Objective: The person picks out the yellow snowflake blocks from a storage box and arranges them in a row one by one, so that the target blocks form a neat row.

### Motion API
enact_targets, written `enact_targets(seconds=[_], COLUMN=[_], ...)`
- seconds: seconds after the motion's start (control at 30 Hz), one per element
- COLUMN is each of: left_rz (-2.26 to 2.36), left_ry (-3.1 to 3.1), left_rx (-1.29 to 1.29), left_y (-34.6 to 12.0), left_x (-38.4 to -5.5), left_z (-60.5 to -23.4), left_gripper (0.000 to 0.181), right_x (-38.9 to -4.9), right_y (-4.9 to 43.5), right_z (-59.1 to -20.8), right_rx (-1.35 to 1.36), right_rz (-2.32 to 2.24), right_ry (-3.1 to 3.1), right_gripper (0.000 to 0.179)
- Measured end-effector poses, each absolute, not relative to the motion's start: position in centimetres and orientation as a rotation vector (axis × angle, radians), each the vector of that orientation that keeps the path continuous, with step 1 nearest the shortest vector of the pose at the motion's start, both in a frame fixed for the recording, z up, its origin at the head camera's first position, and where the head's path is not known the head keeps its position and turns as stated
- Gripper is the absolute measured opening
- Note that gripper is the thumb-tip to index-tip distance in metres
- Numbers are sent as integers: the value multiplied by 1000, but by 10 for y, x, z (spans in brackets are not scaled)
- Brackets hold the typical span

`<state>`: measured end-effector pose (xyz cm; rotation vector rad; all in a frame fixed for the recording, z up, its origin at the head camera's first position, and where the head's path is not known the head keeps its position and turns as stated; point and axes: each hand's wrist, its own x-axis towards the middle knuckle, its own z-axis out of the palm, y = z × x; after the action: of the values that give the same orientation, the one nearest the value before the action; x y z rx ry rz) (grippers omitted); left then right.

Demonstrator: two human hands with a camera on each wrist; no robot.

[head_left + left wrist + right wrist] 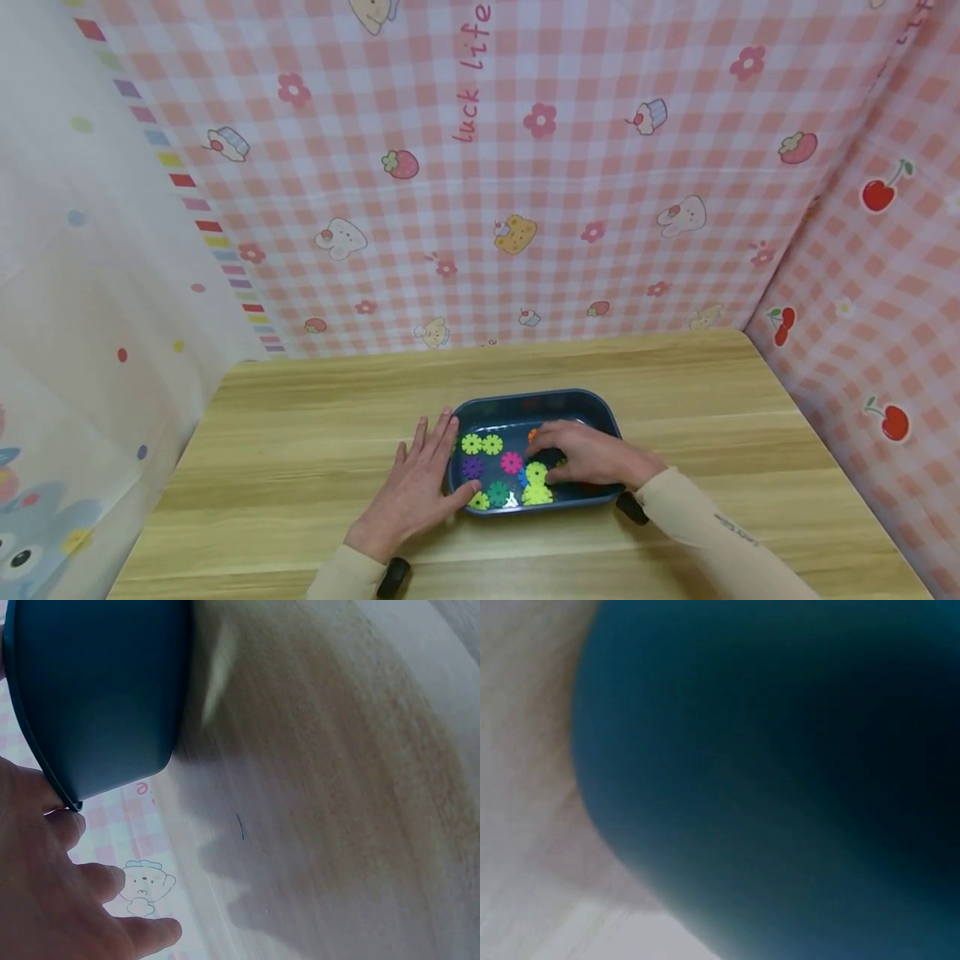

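Note:
A dark blue rectangular tray (555,402) sits on the table with flower-shaped plastic discs in it. My left hand (416,492) rests against the tray's left end with fingers spread, its thumb lying over the near left corner. In the left wrist view, a fingertip touches the tray's rim (71,802). Inside the tray's right half is my right hand (592,454), fingers bent downward and a gap showing between thumb and forefinger. Beside its thumb lie yellow-green discs (537,493); an orange disc (532,435) is partly hidden by its fingers. The right wrist view shows mostly the blurred tray wall (705,787).
Other discs in the tray are pink (512,462), purple (472,467), dark green (498,493) and a yellow-green pair (482,444). The wooden table (300,433) extends around the tray. Behind it hangs a pink checked cloth (480,200), with more cloth at both sides.

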<state>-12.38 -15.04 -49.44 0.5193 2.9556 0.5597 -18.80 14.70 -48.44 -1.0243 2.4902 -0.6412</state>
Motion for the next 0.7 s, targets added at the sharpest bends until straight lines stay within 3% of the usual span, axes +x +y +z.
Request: enact_targets(seconds=[0.7], left_rz=[576], left_ry=[2942], left_rx=[497], left_y=[-150], left_x=[-125], left_z=[-496], left_gripper=[95], right_x=[-191], right_y=[145], right_z=[-493], right_rx=[-1131], right_rz=[-583], right_ry=[2481], right_gripper=[33])
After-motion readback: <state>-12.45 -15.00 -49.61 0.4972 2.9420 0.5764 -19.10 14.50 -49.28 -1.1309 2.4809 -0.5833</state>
